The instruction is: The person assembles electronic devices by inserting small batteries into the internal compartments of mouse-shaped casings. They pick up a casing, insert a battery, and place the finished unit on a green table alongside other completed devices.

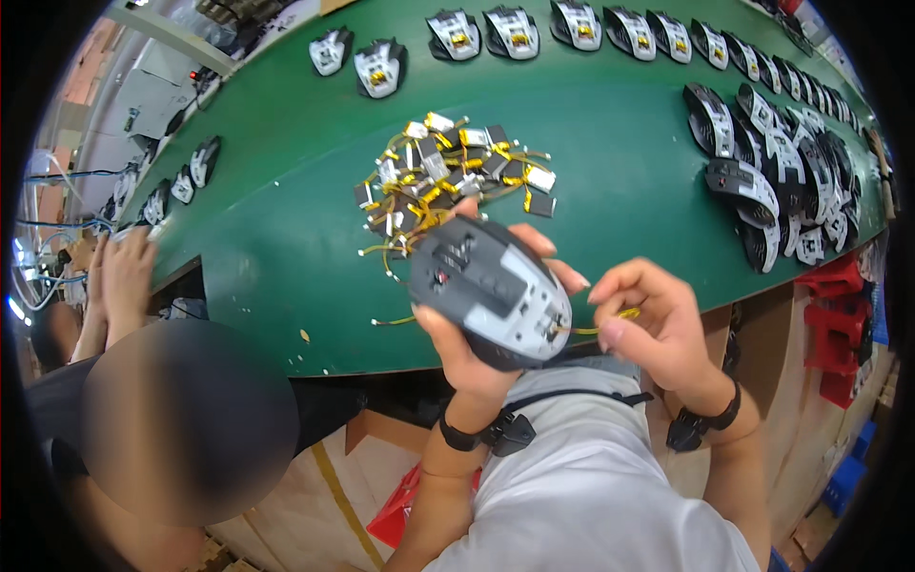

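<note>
My left hand grips a grey-and-black computer mouse, its underside turned up, above the green table's near edge. At the mouse's near right end, a thin yellow wire comes out of a small opening. Thumb and fingertips of my right hand are pinched on this wire, just right of the mouse. Whether anything else is inside the right hand is hidden. Just beyond the mouse lies a heap of small flat batteries with yellow tape and leads.
Mice stand in a row along the table's far edge, and a pile of mice lies at the right. On the left are a co-worker's hands and a blurred round shape. Red stools stand below at the right.
</note>
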Motion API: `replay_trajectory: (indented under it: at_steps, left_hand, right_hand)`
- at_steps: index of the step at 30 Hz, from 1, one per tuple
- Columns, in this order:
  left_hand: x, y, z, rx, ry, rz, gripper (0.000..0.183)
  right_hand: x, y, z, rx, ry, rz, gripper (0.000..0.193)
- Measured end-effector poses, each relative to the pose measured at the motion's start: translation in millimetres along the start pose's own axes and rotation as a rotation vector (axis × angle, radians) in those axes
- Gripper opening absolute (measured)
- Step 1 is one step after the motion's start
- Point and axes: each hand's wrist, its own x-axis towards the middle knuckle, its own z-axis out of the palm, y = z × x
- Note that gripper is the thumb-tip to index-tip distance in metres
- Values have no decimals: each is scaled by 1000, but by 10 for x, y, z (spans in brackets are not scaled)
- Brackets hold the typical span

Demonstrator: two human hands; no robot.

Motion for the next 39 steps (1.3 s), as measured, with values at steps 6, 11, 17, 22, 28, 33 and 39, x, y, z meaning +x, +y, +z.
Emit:
replay_trajectory:
  at_steps: [6, 11, 17, 22, 28, 33, 39]
  left_hand:
    - [17, -5, -144, 19, -80, 54, 88]
    - [4, -64, -103, -279, 118, -214, 74]
    - [41, -6, 69, -223, 217, -210, 71]
    - [-53, 30, -14, -138, 282, -174, 68]
    - [4, -17, -90, -212, 242, -246, 71]
    - [-32, -36, -34, -322, 221, -326, 71]
    - [-54, -7, -46, -300, 234, -282, 73]
  right_hand:
    - [-115, 190, 20, 176, 79, 19, 20]
    - [25, 88, 46, 257, 234, -168, 27]
    - [231, -124, 158, -71, 102, -196, 31]
    - [293, 78, 237, -897, 121, -777, 37]
    - [260, 73, 86, -1036, -43, -919, 42]
    - [235, 103, 44, -950, -45, -1001, 38]
    - [254, 67, 112, -880, -10, -949, 34]
